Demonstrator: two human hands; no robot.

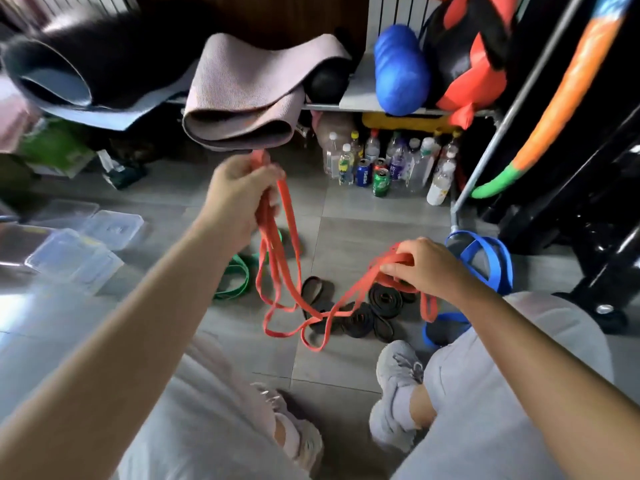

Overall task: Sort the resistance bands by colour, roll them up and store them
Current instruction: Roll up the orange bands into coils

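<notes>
The red bands [265, 223] hang in a loose tangle between the person's two hands, several long flat loops sagging down. Whether the lowest loops touch the tiled floor [363, 216] or hang just above it, I cannot tell. They look light, limp and rubbery: they drape and twist under their own weight, so I'd expect them to slither and spring open unless they are held flat.

The left hand [239, 192] is raised, its fingers curled round a bunched handful near the top of the loops. The right hand [426, 268], lower and to the side, pinches the other end, with a strand lying over its fingers.

To my eye the best hold for rolling is one flattened end, strands laid together, thumb pressing on the first turn.

On the floor below lie the black bands [384, 299], some coiled. A green band [239, 271] lies beside them to the left, and blue bands [498, 261] behind the right hand. Clear plastic tubs [114, 226] sit further off to the left.
</notes>
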